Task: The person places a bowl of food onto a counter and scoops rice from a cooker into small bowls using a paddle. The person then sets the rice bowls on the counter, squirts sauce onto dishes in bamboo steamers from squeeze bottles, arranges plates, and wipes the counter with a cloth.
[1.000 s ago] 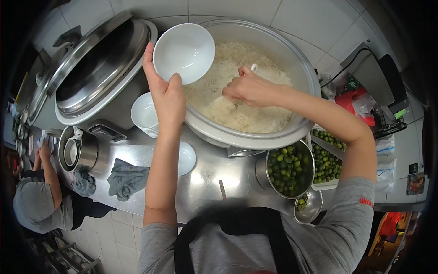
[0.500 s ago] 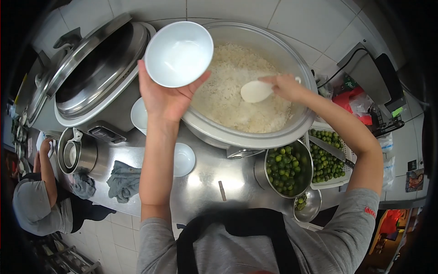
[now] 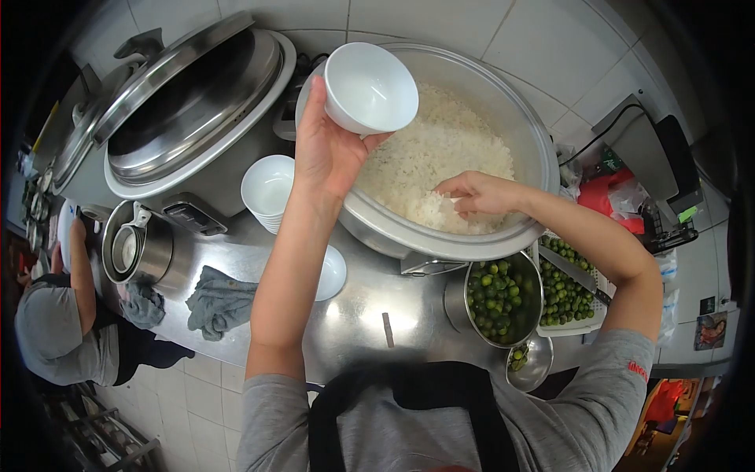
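One round bowl (image 3: 370, 90) faces upward, left fingers (image 3: 316, 96) clamped on it, right fingers (image 3: 458, 186) curled, hold unclear

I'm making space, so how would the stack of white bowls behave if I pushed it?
The stack of white bowls would probably slide, as the metal counter looks smooth. Pushed near the top, it might tip, being several bowls high. Nested closely, the bowls would likely move together.
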Demonstrator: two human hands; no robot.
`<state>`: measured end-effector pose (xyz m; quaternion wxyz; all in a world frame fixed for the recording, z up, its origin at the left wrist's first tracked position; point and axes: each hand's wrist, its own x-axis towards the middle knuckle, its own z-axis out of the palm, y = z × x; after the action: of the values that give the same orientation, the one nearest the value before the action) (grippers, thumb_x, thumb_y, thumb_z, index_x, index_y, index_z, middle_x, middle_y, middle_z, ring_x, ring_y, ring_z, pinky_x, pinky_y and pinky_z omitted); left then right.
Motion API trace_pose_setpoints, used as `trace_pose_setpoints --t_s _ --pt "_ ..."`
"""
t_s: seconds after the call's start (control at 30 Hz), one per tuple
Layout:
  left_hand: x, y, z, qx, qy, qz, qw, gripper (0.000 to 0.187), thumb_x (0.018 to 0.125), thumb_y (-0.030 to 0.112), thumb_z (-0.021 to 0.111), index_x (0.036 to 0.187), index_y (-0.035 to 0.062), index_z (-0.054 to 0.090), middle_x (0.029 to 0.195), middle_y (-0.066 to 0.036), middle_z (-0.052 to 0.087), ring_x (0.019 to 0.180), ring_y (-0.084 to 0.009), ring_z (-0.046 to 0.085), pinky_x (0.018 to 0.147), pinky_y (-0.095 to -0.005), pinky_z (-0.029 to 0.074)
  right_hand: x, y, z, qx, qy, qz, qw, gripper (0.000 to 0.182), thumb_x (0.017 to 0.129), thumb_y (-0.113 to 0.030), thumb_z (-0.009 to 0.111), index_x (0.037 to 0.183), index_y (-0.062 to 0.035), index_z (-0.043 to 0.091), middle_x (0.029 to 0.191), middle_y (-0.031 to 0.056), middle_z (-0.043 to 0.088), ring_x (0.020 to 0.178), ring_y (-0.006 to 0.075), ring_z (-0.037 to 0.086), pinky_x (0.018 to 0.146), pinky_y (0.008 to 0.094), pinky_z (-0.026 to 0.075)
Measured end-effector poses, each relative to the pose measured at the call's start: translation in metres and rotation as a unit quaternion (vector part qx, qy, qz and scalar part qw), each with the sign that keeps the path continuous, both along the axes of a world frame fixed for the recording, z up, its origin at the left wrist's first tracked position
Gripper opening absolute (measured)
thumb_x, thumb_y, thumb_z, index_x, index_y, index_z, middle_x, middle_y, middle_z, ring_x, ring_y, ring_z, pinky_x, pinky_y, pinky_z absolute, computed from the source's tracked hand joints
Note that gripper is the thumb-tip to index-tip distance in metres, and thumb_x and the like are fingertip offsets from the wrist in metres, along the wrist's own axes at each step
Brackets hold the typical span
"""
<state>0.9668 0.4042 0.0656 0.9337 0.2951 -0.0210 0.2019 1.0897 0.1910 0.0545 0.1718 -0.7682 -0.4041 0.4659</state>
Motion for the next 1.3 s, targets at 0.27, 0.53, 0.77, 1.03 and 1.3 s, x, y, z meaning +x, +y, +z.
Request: trace_pose_setpoints --t_s 0.27,0.53,0.77,1.03,1.3 --pt "0.006 -0.004 -0.002 0.048 0.064 0.063 0.995 0.057 0.088 0.047 0.048 0.129 0.0093 0.037 0.129 -0.012 0.041 0.121 -0.0282 0.04 0.097 -0.0495 0.036 0.006 -0.024 0.036 0.081 0.037 -0.087 0.992 0.046 0.081 -0.002 0.048 0.127 0.0009 0.043 0.078 0.0052 0.057 0.067 0.0108 0.052 0.066 0.025 0.043" --pt "0.006 -0.023 0.001 -0.001 0.111 -0.104 0.988 0.057 0.09 0.049 0.041 0.132 0.0111 0.032 0.133 -0.011 0.037 0.124 -0.029 0.037 0.099 -0.0524 0.032 0.014 0.014 0.109 0.148 -0.276 -0.066 0.948 0.036 0.082 0.0 0.045 0.118 -0.0021 0.044 0.085 0.0062 0.059 0.07 0.0091 0.054 0.059 0.0233 0.044" --pt "0.002 -0.018 -0.003 -0.047 0.083 -0.123 0.988 0.067 0.089 0.058 0.034 0.136 0.0108 0.025 0.137 -0.013 0.031 0.128 -0.0323 0.03 0.102 -0.0525 0.025 -0.038 0.033 0.066 0.28 -0.517 0.037 0.808 0.04 0.076 0.006 0.044 0.115 -0.0044 0.041 0.098 0.0212 0.059 0.085 0.0317 0.059 0.073 0.0399 0.048" --pt "0.002 -0.011 -0.005 -0.048 0.045 0.002 0.998 0.076 0.082 0.058 0.049 0.134 0.0085 0.026 0.135 -0.014 0.031 0.125 -0.0319 0.033 0.099 -0.0539 0.03 0.064 0.035 0.01 0.317 -0.461 -0.067 0.826 0.035 0.076 0.003 0.049 0.11 -0.0072 0.048 0.081 0.0163 0.061 0.085 0.0334 0.058 0.076 0.0462 0.04" --pt "0.0 -0.011 -0.006 -0.057 0.03 -0.026 0.998 0.074 0.082 0.054 0.053 0.133 0.0072 0.029 0.135 -0.015 0.033 0.124 -0.0328 0.035 0.099 -0.0535 0.032 0.074 0.011 -0.013 0.088 -0.456 0.186 0.866 0.017 0.075 -0.008 0.062 0.092 -0.0073 0.06 0.068 0.0104 0.059 0.069 0.0254 0.054 0.082 0.0362 0.029"
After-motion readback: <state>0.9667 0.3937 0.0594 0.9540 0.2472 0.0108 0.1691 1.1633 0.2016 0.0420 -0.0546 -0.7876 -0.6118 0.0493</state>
